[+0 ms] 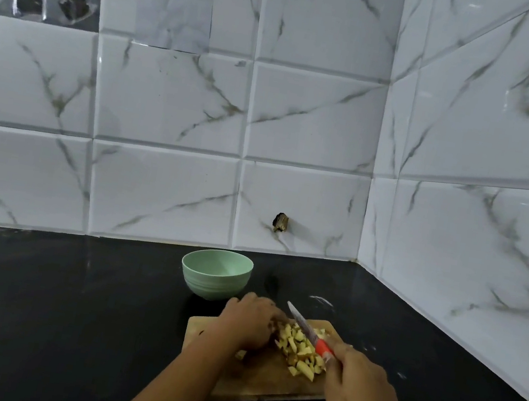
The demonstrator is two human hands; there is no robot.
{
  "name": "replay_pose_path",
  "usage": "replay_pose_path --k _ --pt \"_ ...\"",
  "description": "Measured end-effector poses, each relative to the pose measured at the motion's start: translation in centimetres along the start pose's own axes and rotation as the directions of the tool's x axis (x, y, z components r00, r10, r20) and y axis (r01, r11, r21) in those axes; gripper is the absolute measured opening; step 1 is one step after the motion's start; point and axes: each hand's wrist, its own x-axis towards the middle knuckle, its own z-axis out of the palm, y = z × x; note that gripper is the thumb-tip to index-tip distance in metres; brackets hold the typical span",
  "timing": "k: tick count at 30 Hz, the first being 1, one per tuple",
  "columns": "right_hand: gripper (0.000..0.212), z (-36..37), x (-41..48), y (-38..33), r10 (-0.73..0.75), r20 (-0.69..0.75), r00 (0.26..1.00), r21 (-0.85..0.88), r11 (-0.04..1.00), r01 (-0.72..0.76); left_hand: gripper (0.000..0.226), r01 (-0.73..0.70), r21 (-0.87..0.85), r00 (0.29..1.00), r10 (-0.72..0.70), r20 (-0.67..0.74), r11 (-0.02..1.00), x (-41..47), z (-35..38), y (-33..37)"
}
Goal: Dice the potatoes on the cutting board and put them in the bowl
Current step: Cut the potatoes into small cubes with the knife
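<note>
A pile of diced potato pieces lies on the wooden cutting board near the counter's front. My left hand is curled against the left side of the pile; what its fingers hold is hidden. My right hand grips a knife by its red handle, and the blade slants up-left over the pile. A light green bowl stands just behind the board, and I see nothing in the part of its inside that shows.
The black countertop stretches left and right of the board. White marble-patterned tile walls close in behind and to the right, forming a corner. Papers are stuck on the wall at upper left.
</note>
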Motion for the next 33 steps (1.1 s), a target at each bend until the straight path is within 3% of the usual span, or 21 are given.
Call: replay_pose_path --k 5,11,15,20,22,26,29,33 --pt "0.038 0.0 -0.3 0.7 0.032 -0.009 0.999 0.079 0.996 -0.031 0.029 -0.015 -0.164 0.993 -0.005 -0.118 0.986 1.1 0.5 -1.4" --pt "0.037 0.4 -0.3 0.7 0.014 -0.01 1.0 0.131 0.991 -0.012 0.017 -0.007 -0.075 0.972 -0.011 -0.233 0.997 0.2 0.8 -2.0" --pt "0.038 0.7 -0.9 0.2 -0.018 0.019 1.0 0.143 0.99 0.015 0.015 0.037 -0.129 0.925 -0.083 -0.37 0.991 -1.1 0.5 -2.5" --pt "0.038 0.9 -1.2 -0.7 -0.056 0.034 0.998 0.101 0.994 0.052 0.011 0.063 -0.432 0.943 -0.196 -0.27 0.899 -2.9 1.0 -3.1" --pt "0.036 1.1 -0.9 -0.7 -0.06 0.026 0.998 0.087 0.995 0.057 0.004 0.062 -0.483 0.937 -0.218 -0.274 0.873 -3.2 1.5 -3.5" --pt "0.036 1.3 -0.6 -0.3 -0.044 -0.01 0.999 0.092 0.995 0.044 0.013 0.081 -0.63 0.899 -0.329 -0.288 0.772 -3.4 2.0 -3.8" --pt "0.036 1.3 -0.5 -0.1 -0.037 -0.026 0.999 0.105 0.994 0.039 0.005 0.064 -0.716 0.867 -0.393 -0.305 0.695 -3.1 2.0 -3.5" --pt "0.036 1.4 -0.1 0.3 -0.006 -0.023 1.0 0.163 0.987 0.01 0.006 0.058 -0.77 0.88 -0.396 -0.261 0.636 -1.3 1.3 -2.5"
